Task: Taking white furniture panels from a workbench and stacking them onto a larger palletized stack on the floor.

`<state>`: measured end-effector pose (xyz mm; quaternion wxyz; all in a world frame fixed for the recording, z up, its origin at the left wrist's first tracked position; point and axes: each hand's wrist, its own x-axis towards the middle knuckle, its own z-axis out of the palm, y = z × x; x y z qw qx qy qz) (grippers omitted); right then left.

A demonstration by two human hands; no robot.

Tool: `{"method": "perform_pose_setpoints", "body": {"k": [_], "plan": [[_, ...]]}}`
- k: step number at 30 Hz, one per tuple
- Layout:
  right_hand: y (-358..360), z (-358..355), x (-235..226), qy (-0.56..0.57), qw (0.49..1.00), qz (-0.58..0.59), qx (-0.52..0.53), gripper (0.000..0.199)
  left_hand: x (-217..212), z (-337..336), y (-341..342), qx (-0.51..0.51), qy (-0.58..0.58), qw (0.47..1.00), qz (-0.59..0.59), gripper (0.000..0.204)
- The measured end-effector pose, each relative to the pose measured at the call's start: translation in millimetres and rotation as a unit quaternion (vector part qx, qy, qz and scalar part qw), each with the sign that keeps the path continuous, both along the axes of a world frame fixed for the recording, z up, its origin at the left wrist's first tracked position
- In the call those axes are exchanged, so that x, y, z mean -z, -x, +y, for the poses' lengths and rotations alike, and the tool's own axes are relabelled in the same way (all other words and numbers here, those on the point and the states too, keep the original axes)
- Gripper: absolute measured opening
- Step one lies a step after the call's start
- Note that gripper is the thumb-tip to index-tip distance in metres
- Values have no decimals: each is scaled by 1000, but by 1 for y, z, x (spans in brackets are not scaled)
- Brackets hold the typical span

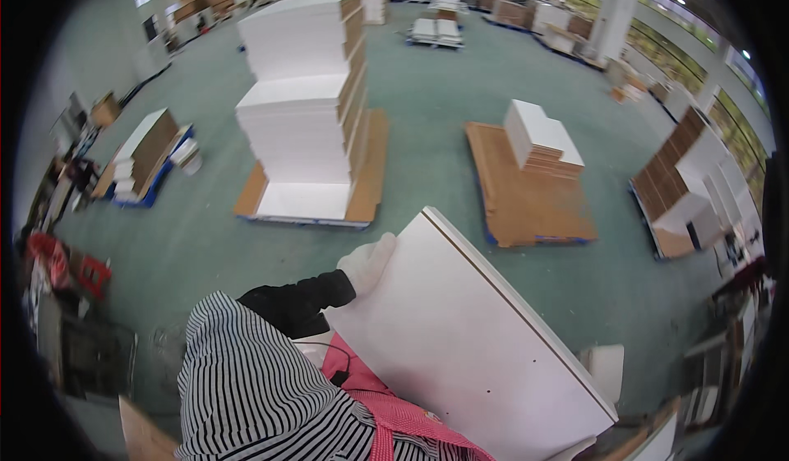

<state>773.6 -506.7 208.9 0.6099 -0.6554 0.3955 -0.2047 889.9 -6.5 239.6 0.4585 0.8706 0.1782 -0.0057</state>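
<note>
A large white board (pixel 468 338) with a brown strip along its far edge and a few small dark holes is tilted in front of my body. My left hand (pixel 370 265), in a white glove, is closed on the board's left edge near its upper corner. The fingers behind the board are partly hidden. My right hand does not show clearly; the board covers much of that side. A pale shape lies at the board's lower right corner, too unclear to name.
A tall stack of white panels (pixel 296 91) stands on a pallet ahead. To its right, a shorter panel stack (pixel 542 136) sits on a cardboard-covered pallet (pixel 534 202). More panels (pixel 690 182) stand far right. A red stool (pixel 94 274) is at the left.
</note>
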Motion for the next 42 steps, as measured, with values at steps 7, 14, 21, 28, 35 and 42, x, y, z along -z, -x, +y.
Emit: {"method": "perform_pose_setpoints", "body": {"k": [7, 14, 21, 28, 35, 42], "plan": [[-202, 33, 3, 121, 922, 156, -332, 77, 6, 84, 37, -244, 29, 969, 29, 79], [-372, 228, 20, -43, 928, 15, -371, 82, 48, 214, -1, -380, 55, 921, 60, 81], [-501, 435, 6, -41, 886, 20, -461, 80, 37, 343, -26, -486, 83, 867, 71, 82], [-635, 620, 28, -91, 753, 64, -649, 81, 55, 433, -43, -604, 80, 791, 56, 89], [-702, 808, 10, -113, 716, 111, -679, 79, 61, 530, -82, -652, 28, 753, 81, 93], [-757, 921, 20, -183, 686, 145, -689, 78, 35, 638, -135, -671, 70, 737, 34, 94]]}}
